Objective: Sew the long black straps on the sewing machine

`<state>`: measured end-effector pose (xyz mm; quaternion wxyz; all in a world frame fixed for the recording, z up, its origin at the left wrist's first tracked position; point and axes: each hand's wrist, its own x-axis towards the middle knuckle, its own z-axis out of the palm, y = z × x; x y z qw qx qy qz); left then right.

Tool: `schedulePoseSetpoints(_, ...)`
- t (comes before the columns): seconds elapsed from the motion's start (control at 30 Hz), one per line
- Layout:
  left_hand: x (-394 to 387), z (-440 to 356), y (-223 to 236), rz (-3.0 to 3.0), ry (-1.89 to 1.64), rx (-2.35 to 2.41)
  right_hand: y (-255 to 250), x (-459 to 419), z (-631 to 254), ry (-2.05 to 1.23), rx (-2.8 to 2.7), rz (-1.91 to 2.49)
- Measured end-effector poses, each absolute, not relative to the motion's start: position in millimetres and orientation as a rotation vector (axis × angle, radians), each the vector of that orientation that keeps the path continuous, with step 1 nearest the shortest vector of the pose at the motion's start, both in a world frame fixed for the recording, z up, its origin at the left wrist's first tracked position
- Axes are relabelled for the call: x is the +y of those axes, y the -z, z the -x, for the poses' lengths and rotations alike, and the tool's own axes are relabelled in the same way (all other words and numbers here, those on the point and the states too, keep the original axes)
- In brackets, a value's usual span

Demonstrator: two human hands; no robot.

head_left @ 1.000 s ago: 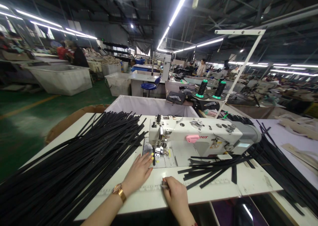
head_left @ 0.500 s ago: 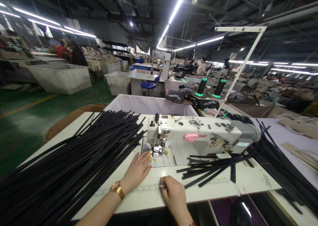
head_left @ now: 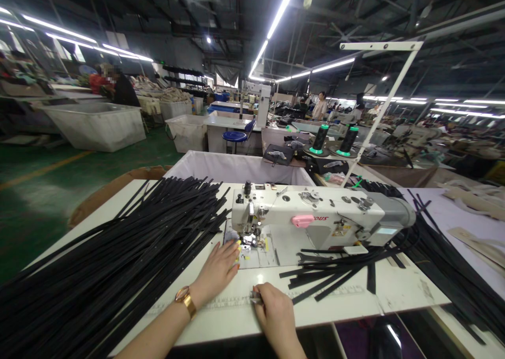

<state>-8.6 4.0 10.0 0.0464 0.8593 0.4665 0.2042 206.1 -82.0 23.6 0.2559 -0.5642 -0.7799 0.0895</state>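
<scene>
White worktable [head_left: 398, 290], black straps [head_left: 118, 259] heaped beside sewing machine [head_left: 315, 219], left hand [head_left: 219, 269].

strap pile [head_left: 110, 264] cut off left, distant workers blurred

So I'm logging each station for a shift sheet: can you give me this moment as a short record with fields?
Setting: factory floor, white sewing table
Machine: white sewing machine with pink patch
Left hand: left hand flat on the table, fingertips at the presser foot; gold watch on the wrist
Right hand: right hand near the table's front edge, pinching a small metal tool
Left of machine: large pile of black strips
Right of machine: smaller bunch of black strips
Behind: two thread cones on a stand
</scene>
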Motion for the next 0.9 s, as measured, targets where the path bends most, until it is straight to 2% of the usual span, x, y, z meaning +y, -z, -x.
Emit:
schedulePoseSetpoints(0.2,16,18,-14,-2.638,-0.625,1.358,-23,-82,-205,-0.247,-2.127,1.532)
schedulePoseSetpoints(0.4,80,26,-43,-2.612,-0.734,1.270,-28,-84,-206,-0.244,-2.114,1.536)
schedulePoseSetpoints(0.6,120,14,-66,-2.692,-0.648,1.011,-21,-81,-206,-0.226,-2.115,1.556)
schedulePoseSetpoints(0.9,124,22,-57,-2.718,-0.652,0.981,-24,-83,-203,-0.220,-2.113,1.593)
